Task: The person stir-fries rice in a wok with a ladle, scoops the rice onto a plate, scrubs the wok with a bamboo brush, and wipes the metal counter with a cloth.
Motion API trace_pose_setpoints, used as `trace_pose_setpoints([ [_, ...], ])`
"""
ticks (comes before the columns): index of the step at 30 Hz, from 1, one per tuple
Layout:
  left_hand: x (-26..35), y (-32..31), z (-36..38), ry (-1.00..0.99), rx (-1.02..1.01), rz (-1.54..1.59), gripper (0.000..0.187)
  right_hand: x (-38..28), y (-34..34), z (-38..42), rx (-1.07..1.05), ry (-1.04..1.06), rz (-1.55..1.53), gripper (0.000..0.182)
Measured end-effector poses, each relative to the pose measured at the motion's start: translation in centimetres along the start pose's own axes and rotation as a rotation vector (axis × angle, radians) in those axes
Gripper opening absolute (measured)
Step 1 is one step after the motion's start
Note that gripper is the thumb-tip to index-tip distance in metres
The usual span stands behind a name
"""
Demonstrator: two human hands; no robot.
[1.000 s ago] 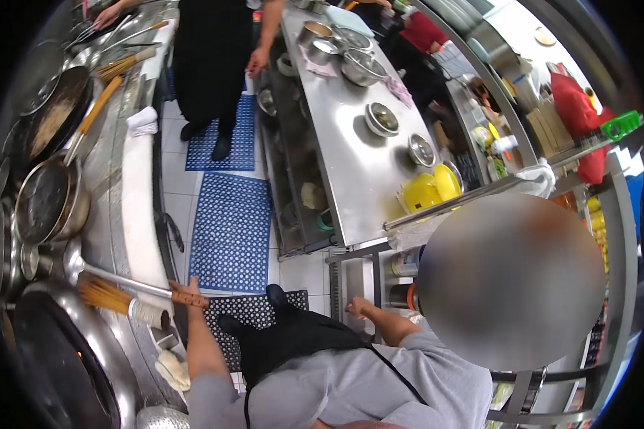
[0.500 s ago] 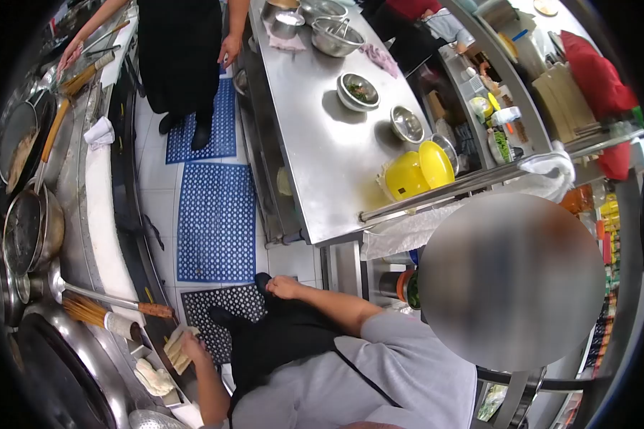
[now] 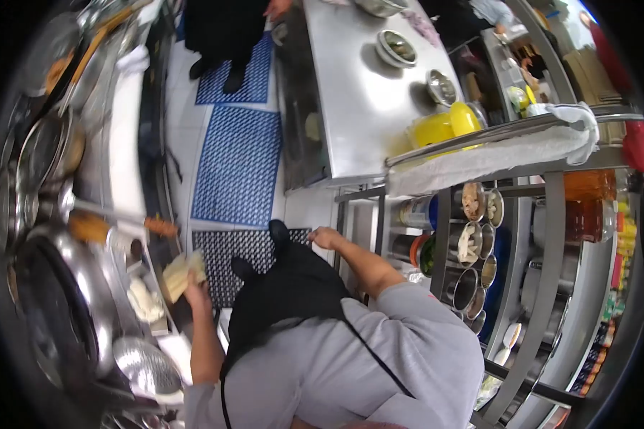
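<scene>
My left hand grips a folded, pale yellow cloth beside the front edge of the cooking range. Just left of it, a crumpled white cloth lies on the range ledge. A ladle's wooden handle points toward that hand from above. Below lies a perforated metal strainer. Out to the other side, my right hand hangs over the floor with its fingers curled in, and nothing shows in it. It is apart from the shelving.
A large wok sits on the range. Ahead, a steel table carries metal bowls and a yellow container. A towel hangs on the rail. Shelving at right holds several metal tubs. A person in black stands beyond the mats.
My view has tilted and shifted, so the table and mats sit higher and more shelving shows at right. The folded cloth stays in my left hand, and my right hand has swung outward.
</scene>
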State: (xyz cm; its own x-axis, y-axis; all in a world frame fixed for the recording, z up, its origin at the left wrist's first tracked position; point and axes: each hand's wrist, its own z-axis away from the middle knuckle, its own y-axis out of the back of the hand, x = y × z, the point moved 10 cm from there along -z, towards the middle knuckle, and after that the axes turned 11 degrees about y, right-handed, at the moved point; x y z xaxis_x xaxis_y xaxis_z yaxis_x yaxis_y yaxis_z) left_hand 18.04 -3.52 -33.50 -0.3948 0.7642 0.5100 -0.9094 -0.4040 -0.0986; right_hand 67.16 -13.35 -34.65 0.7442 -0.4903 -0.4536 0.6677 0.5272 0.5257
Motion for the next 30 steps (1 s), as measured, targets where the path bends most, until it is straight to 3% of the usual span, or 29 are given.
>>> trace_pose_setpoints([
  [2, -2.7, -1.0, 1.4, 0.164, -0.039, -0.185, 0.055, -6.9, 0.8, 3.0, -0.104, 0.132, 0.058, 0.045],
  [4, -5.4, -1.4, 2.8, 0.214, -0.032, -0.41, 0.046, -7.9, -2.7, 2.2, -0.002, 0.241, -0.006, 0.044],
  [6, -10.4, 0.3, 0.5, 0.354, -0.116, -0.907, 0.039, -9.6, -6.5, 3.3, -0.105, 0.266, -0.039, 0.054],
  [7, -13.1, -0.7, -1.5, 0.127, -0.41, -1.036, 0.038, -11.5, -7.1, 5.3, -0.176, 0.235, -0.031, 0.057],
  [8, -13.9, -0.5, -1.0, 0.195, -0.458, -1.1, 0.04, -12.6, -7.8, 6.6, -0.246, 0.203, -0.015, 0.061],
  [9, -13.8, -0.6, 0.0, 0.265, -0.506, -1.164, 0.042, -10.7, -10.6, 6.0, -0.373, 0.146, 0.075, 0.077],
  [10, -14.2, -0.8, 0.7, 0.329, -0.559, -1.23, 0.044, -8.7, -12.7, 4.6, -0.359, 0.211, 0.052, 0.085],
  [11, -15.4, -1.1, -1.3, 0.067, -0.777, -1.335, 0.054, -6.4, -15.0, 3.3, -0.344, 0.275, 0.029, 0.094],
  [14, -15.1, 1.1, -0.6, 0.185, -0.655, -1.506, 0.066, -4.8, -14.3, 6.1, -0.307, 0.111, -0.189, 0.104],
  [15, -15.2, 1.0, -0.4, 0.176, -0.727, -1.511, 0.073, -4.5, -13.3, 8.0, -0.292, -0.001, -0.289, 0.106],
  [18, -15.8, 1.7, -0.9, 0.199, -0.753, -1.553, 0.072, -5.4, -11.5, 14.1, -0.263, -0.243, -0.698, 0.113],
  [20, -16.5, 2.5, -1.5, 0.177, -0.775, -1.635, 0.072, -1.2, -13.4, 14.8, -0.444, -0.44, -0.61, 0.11],
  [22, -16.0, 1.3, -1.6, 0.127, -0.792, -1.746, 0.071, 0.2, -12.5, 15.0, -0.332, -0.492, -0.538, 0.107],
  [25, -12.2, -3.2, 7.0, 0.03, -1.094, -1.867, 0.069, -0.5, -11.0, 13.7, -0.24, -0.38, -0.505, 0.1],
  [28, -11.5, -3.4, 5.7, 0.057, -0.904, -1.968, 0.067, -0.4, -8.1, 10.4, -0.076, -0.198, -0.194, 0.08],
  [30, -10.9, -4.5, 6.0, 0.042, -0.917, -2.001, 0.066, -0.1, -6.8, 8.1, 0.061, -0.083, 0.034, 0.067],
])
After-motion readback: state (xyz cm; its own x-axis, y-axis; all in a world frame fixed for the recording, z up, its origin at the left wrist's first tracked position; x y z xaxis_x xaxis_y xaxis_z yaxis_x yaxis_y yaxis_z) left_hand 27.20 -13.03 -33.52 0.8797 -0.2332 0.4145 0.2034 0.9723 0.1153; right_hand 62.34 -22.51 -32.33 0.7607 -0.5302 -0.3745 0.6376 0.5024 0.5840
